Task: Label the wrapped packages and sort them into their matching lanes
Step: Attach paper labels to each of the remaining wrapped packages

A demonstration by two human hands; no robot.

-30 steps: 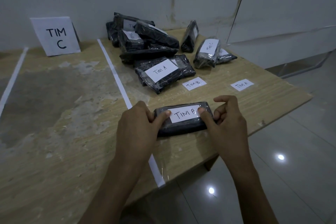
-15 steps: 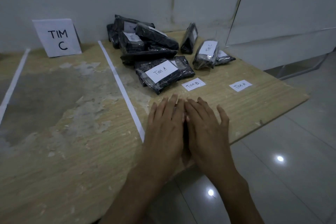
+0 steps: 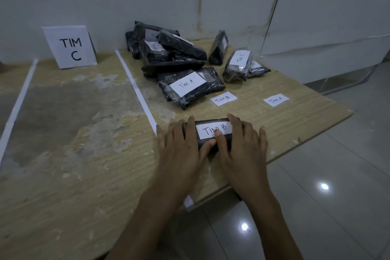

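A black wrapped package (image 3: 211,127) with a white "TIM B" label lies near the table's front edge, just right of a white tape line (image 3: 135,88). My left hand (image 3: 179,150) lies flat over its left end. My right hand (image 3: 242,148) lies flat over its right end, with the thumb pressing on the label. Behind it are a package labelled "TIM A" (image 3: 187,86), one labelled "TIM C" (image 3: 238,63) and a pile of several more black packages (image 3: 168,48).
Two loose paper labels lie on the wooden table: "TIM B" (image 3: 223,99) and "TIM A" (image 3: 276,99). A standing "TIM C" sign (image 3: 70,47) marks the lane between the tape lines. The table's edge (image 3: 316,133) drops to a tiled floor on the right.
One second ago my thumbs held the label's ends. Half a second ago both hands lay flat together over the package. Now they have slid apart to its ends, showing the label again.
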